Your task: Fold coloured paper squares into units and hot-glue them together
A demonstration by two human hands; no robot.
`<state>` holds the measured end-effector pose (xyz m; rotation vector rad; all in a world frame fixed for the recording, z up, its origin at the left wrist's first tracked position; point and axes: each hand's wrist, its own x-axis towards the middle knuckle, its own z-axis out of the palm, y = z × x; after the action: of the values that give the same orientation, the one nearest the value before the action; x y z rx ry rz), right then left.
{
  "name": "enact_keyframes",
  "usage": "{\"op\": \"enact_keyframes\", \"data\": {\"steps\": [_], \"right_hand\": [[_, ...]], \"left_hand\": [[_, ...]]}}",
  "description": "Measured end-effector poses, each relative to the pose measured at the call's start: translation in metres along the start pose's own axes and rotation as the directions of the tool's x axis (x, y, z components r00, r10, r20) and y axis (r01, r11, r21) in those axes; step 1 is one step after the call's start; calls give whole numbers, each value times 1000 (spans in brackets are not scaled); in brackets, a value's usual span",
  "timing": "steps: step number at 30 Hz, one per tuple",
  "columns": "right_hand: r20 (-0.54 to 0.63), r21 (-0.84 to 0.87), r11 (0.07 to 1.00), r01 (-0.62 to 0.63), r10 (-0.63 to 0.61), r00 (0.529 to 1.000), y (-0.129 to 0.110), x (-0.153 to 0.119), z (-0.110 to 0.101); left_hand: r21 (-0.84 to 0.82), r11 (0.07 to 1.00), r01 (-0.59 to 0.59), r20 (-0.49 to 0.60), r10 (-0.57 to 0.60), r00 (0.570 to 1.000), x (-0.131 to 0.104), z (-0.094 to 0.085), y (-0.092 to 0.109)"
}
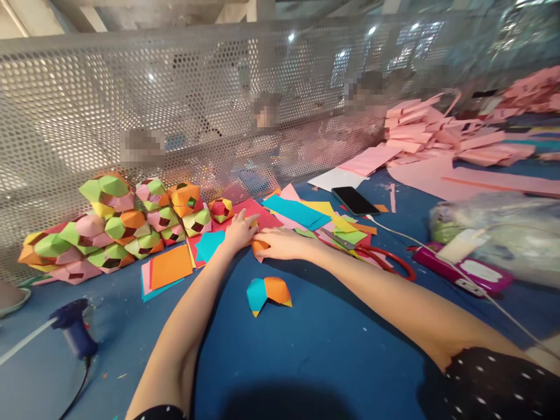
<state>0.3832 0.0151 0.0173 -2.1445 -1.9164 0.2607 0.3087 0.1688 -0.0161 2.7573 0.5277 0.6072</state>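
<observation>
My left hand (240,231) reaches over the red paper (263,214) with its fingers stretched out and apart. Right beside it, my right hand (283,243) has thumb and finger around an orange folded paper piece (259,247), partly hidden by the hand. Nearer to me on the blue table lies a joined blue and orange folded paper shape (275,290) with yellow tips. Cut teal paper (210,245) lies left of my left hand, and a stack of orange paper squares (171,268) sits farther left.
Folded paper balls (126,224) are heaped against the perforated metal screen (210,81). A glue gun (75,329) lies at left. To the right are red-handled scissors (385,259), a phone (355,200), a purple power strip (464,271) with a white cable, and pink paper strips (429,131).
</observation>
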Motion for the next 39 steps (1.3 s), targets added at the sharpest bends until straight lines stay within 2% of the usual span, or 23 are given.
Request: {"op": "enact_keyframes", "data": {"steps": [4,8,11,15,16,18,20,21,23,25,27,29,31,32,33,35,37,39], "right_hand": [[-19,114,993,-18,20,1000,10,-3,-4],[-53,283,958,-38,56,997,30,-2,-11],[-110,425,904,-36,91,990,39,0,-17],[-163,608,794,-14,142,976,38,1,-18],[-163,643,766,-11,151,975,34,2,-17],[-159,696,718,-1,156,975,25,2,-13],[-153,725,689,9,148,977,12,2,-9],[-152,731,682,15,141,978,6,2,-7],[-158,727,686,30,123,980,-5,0,-4],[-173,705,708,47,106,979,-11,-1,-1],[-201,672,738,63,100,975,-11,-2,2],[-271,558,823,109,56,961,-7,-2,9],[-323,357,917,177,-56,945,-2,-2,17],[-313,254,945,205,-120,942,1,-3,21],[-280,178,959,222,-167,945,3,-3,24],[-196,124,969,216,-189,962,7,-5,26],[-152,125,976,178,-159,976,9,-7,20],[-148,127,981,143,-124,981,12,-9,10]], "left_hand": [[-121,992,29,-11,-31,999,2,1,1],[-327,943,65,-75,-94,993,1,-14,1],[-512,852,113,-79,-178,981,-11,-35,-1],[-693,696,191,2,-263,965,-44,-59,-2],[-756,618,217,43,-284,958,-53,-62,-2],[-916,279,288,185,-344,920,-70,-67,0],[-948,11,320,292,-381,877,-83,-69,3],[-943,-54,328,321,-398,859,-87,-69,4],[-936,-87,341,344,-424,838,-95,-68,7],[-938,-26,346,323,-427,844,-101,-67,9],[-940,123,319,244,-414,877,-109,-68,8],[-890,377,256,116,-356,927,-118,-69,5],[-723,675,148,16,-198,980,-128,-70,0],[-605,792,79,9,-93,996,-133,-71,-3],[-491,871,20,39,0,999,-138,-72,-5],[-321,946,-51,133,98,986,-147,-73,-7],[-231,972,-39,175,81,981,-152,-75,-7],[-200,980,10,127,16,992,-155,-77,-4]]}}
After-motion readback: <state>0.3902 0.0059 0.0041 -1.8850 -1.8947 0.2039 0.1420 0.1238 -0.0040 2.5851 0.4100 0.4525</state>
